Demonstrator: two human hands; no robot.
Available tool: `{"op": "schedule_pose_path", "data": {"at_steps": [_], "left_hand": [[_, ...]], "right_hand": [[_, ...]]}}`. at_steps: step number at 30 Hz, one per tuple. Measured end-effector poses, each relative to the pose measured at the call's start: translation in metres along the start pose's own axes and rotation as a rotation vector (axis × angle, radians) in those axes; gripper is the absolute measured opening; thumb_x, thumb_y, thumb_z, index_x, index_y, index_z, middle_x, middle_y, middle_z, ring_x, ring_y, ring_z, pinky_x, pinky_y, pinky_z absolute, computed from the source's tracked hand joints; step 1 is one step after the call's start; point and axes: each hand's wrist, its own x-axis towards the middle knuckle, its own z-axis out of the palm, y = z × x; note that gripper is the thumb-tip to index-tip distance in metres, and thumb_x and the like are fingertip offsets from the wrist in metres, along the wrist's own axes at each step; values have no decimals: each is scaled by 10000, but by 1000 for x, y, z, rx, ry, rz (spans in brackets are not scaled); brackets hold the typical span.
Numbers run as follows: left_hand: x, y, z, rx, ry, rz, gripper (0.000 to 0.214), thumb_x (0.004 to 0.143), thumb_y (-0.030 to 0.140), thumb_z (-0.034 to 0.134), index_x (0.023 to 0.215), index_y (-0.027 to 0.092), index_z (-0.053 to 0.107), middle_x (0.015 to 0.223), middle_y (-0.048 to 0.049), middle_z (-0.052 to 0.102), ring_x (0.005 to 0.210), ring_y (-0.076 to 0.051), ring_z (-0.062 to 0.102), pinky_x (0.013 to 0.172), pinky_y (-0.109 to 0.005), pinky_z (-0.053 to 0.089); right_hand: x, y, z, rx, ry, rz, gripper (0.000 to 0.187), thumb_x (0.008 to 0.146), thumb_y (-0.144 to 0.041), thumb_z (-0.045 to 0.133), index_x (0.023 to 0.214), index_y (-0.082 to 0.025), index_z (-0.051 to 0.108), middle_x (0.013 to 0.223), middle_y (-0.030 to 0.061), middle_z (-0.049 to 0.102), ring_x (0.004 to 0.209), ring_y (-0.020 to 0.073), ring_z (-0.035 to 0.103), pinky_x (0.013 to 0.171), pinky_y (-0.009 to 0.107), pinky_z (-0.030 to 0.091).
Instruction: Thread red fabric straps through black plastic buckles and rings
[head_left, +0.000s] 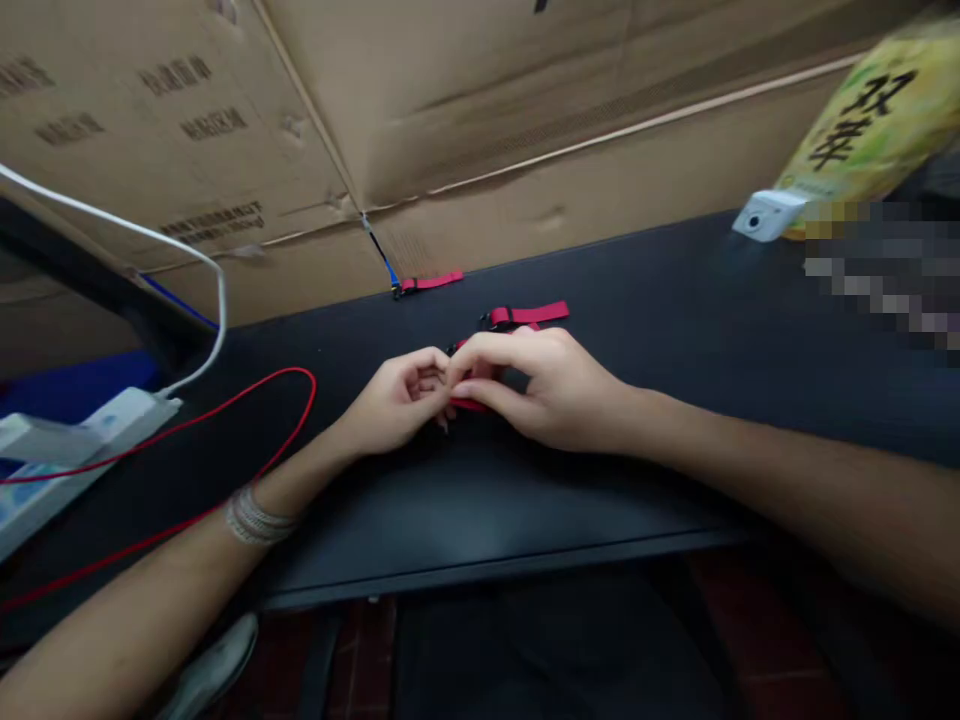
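Observation:
My left hand (401, 400) and my right hand (540, 390) meet over the middle of a black table top (480, 520). Their fingers pinch a red webbing strap (529, 314), whose lower part is mostly hidden behind them. One end sticks out beyond my right hand, with a black plastic buckle (489, 319) on it. A second, shorter red strap (431, 283) with a dark buckle lies apart at the table's far edge. A beaded bracelet (259, 518) circles my left wrist.
A thin red cord (292, 400) loops on the table at the left, near a white power strip (112, 425) and a white cable. Cardboard boxes (525, 130) stand behind the table. A yellow-green package (870, 110) and a small white device (765, 215) are at the far right.

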Motion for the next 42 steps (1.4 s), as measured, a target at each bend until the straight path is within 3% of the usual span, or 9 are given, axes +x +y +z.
{"op": "schedule_pose_path", "data": {"at_steps": [5, 9, 17, 28, 35, 42], "left_hand": [[-3, -1, 1, -11, -30, -6, 482, 747, 500, 844, 888, 146, 550, 701, 9, 620, 612, -108, 627, 577, -208, 549], [-6, -2, 2, 30, -63, 23, 404, 794, 437, 806, 903, 137, 558, 706, -1, 635, 621, -102, 622, 607, -204, 525], [-8, 1, 3, 78, -80, 56, 256, 845, 313, 729, 909, 134, 557, 703, 5, 637, 617, -92, 610, 634, -206, 516], [-8, 1, 5, 13, -71, 98, 359, 820, 385, 791, 927, 147, 545, 761, -4, 648, 638, -110, 666, 602, -199, 544], [-8, 0, 4, 39, -66, 110, 383, 847, 450, 765, 969, 118, 619, 777, -29, 662, 657, -115, 659, 603, -202, 550], [-8, -2, 2, 70, -91, 100, 271, 839, 309, 753, 956, 110, 611, 793, -27, 662, 686, -104, 634, 676, -217, 533]], "right_hand": [[1, 9, 1, -80, -75, 115, 205, 940, -215, 583, 1106, -130, 669, 793, -1, 698, 691, 69, 595, 688, 190, 396], [1, 10, 2, -84, -91, 159, 193, 916, -180, 598, 1093, -123, 651, 781, -5, 703, 687, 66, 607, 679, 183, 394], [0, 12, 3, -107, -35, 104, 191, 883, -140, 597, 1061, -116, 662, 754, -20, 687, 639, 40, 579, 630, 152, 388], [-1, 13, 3, -131, -23, 84, 234, 860, -146, 616, 1087, -120, 667, 720, -37, 676, 597, 33, 556, 597, 148, 380], [-1, 9, 3, -78, -88, 113, 235, 872, -155, 637, 1101, -105, 660, 724, -36, 687, 615, 33, 576, 625, 148, 392], [-2, 8, 5, -104, -64, 100, 260, 869, -146, 600, 1113, -105, 678, 738, -27, 670, 636, 47, 578, 626, 167, 390]]}}
